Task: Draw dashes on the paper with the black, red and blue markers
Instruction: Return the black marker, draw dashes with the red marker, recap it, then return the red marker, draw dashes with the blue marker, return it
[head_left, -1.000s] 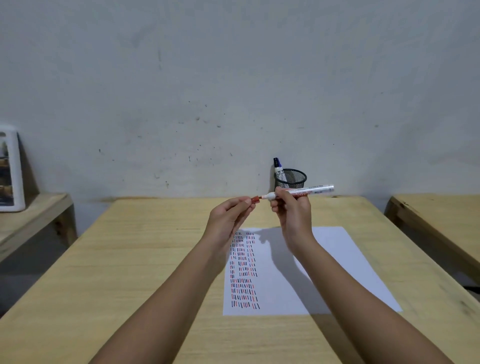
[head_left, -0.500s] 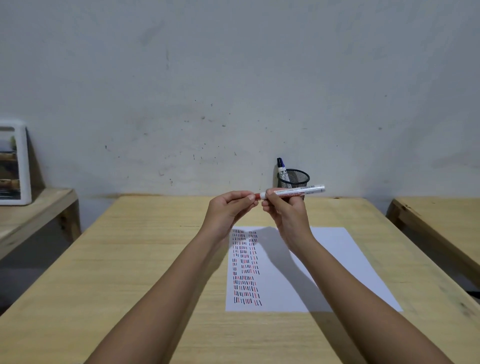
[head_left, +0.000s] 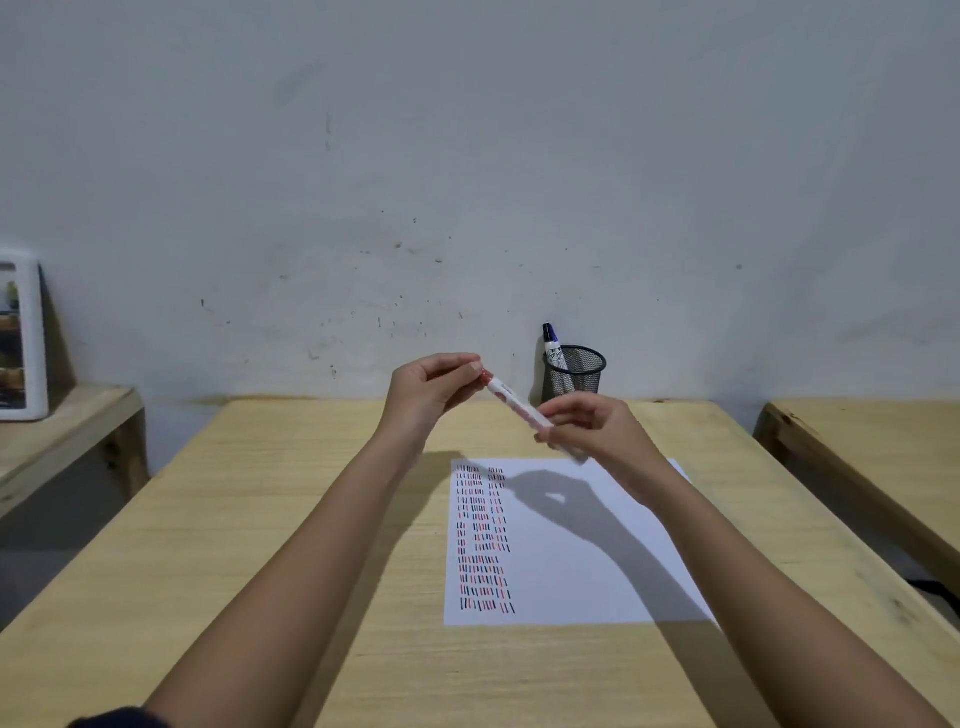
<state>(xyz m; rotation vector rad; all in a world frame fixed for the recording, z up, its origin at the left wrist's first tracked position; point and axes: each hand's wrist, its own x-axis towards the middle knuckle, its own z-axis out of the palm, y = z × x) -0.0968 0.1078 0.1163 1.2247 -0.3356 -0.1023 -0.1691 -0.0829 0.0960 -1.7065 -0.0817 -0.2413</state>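
At the far left edge of the frame, a white plastic frame (head_left: 31, 338) is standing on a low wooden side bench (head_left: 67, 431). The main worktop (head_left: 260, 519) is pale wood with a fine horizontal grain, filling the lower half of the frame. Left of centre, the left hand (head_left: 431, 392) is pinching the red cap end of the red marker (head_left: 519, 410), its fingers (head_left: 467, 364) closed together on that tip. The marker is a slim white cylinder, held in the air and slanting down toward the right. The flat white paper (head_left: 582, 571) is lying on the worktop below the hands, carrying columns of short black, red and blue dashes along its left part. Right of centre, the right hand (head_left: 597, 431) is gripping the marker's lower barrel, fingers wrapped around it. Behind, at the wall, a black wire-mesh cup (head_left: 574, 371) is holding a blue-capped marker (head_left: 551, 343) upright. At the right edge, another wooden bench (head_left: 872, 447) is showing.
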